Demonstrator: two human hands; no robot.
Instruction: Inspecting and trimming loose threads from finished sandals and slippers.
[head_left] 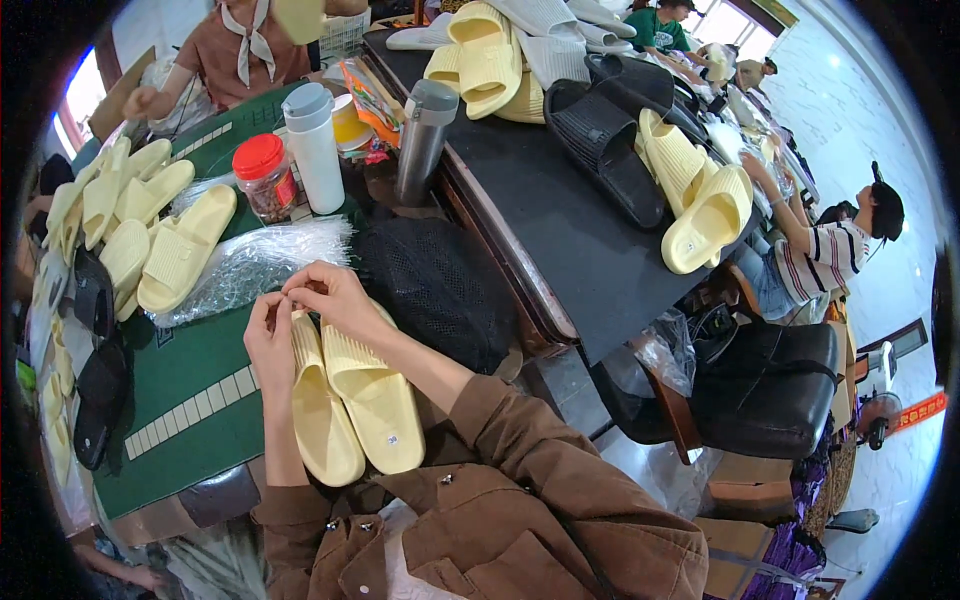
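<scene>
A pair of pale yellow slide slippers rests at the near edge of the green table, soles down. The left slipper (325, 430) and the right slipper (385, 425) lie side by side, toes away from me. Over their toe ends my left hand (268, 338) and my right hand (338, 300) meet, fingertips pinched close together. Whatever lies between the fingertips is too small or hidden to name. My right wrist passes above the right slipper's ribbed strap. Just beyond my hands lies a heap of shiny clear plastic strands (270, 262).
More yellow slippers (190, 245) and black slippers (100, 400) crowd the left side. A red-lidded jar (266, 180), white bottle (315, 150) and steel tumbler (425, 145) stand beyond. Black mesh cloth (435, 290) lies right of my hands. A dark table (590, 270) bears slippers; several people sit around.
</scene>
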